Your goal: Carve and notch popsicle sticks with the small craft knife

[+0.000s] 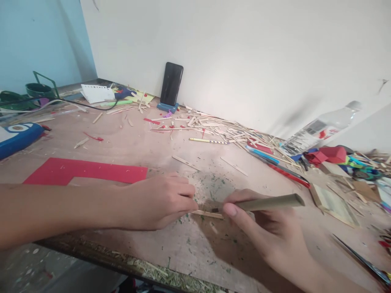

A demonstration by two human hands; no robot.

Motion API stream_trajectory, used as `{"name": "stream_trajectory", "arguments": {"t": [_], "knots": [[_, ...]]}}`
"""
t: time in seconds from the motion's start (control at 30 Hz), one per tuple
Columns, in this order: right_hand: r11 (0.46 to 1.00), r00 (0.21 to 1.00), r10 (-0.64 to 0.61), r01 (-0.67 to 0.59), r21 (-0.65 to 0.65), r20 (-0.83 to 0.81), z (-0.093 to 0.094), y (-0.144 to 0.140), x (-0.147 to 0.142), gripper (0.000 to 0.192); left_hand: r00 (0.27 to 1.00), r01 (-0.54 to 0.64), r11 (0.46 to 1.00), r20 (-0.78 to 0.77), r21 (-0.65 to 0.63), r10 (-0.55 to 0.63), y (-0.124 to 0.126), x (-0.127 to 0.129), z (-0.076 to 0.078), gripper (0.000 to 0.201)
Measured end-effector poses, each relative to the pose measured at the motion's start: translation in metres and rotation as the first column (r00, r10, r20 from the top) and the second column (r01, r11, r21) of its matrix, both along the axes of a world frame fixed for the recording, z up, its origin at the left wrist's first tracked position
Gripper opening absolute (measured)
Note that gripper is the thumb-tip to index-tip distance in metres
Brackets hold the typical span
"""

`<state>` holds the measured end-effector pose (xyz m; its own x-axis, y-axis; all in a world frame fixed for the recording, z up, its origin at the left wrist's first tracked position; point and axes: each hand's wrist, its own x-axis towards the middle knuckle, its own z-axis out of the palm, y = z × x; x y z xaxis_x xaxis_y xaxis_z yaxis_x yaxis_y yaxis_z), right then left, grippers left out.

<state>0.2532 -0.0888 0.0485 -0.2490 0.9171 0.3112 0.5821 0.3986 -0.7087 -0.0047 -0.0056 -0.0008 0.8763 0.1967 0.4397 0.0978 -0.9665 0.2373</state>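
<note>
The left hand (159, 201) rests on the table (189, 248), fingers curled down and pinching one end of a thin wooden stick (207, 213) that lies flat on the board, just in front of the near edge. The right hand (269, 232) is closed around the olive handle of a knife (269, 202), thumb pressed along it, with the tip set against the stick close to the left fingertips. The blade itself is too small and dark to make out clearly. Green and pale shavings lie scattered round the stick. Farther back, more sticks and offcuts are strewn across the table, with a pencil (207, 141) among them, a red sheet (85, 171) to the left, a phone (171, 84) propped against the wall, and a bottle (320, 130) lying on its side to the right. The chief risk, as I judge it, is the closeness of the knife tip to the left fingers: if the tip slips off the narrow stick or the wood splits suddenly, it could run into a fingertip. The stick is slight and pinned at one end only, so it could also twist or snap under pressure and spoil the cut. Loose shavings under it may let it slide.
</note>
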Motion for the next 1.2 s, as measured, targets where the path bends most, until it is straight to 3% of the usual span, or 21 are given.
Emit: {"name": "stream_trajectory", "arguments": {"t": [0.57,1.2], "knots": [[0.986,0.968,0.153,-0.164,0.04,0.198,-0.003,-0.002,-0.005,0.01,0.998,0.007,0.999,-0.056,0.052,-0.004,0.0,0.001,0.002,0.022],[0.992,0.968,0.089,-0.106,0.06,0.233,-0.004,-0.004,-0.016,0.01,0.998,0.026,0.988,-0.052,0.155,-0.018,-0.001,0.002,0.006,0.015]]}}
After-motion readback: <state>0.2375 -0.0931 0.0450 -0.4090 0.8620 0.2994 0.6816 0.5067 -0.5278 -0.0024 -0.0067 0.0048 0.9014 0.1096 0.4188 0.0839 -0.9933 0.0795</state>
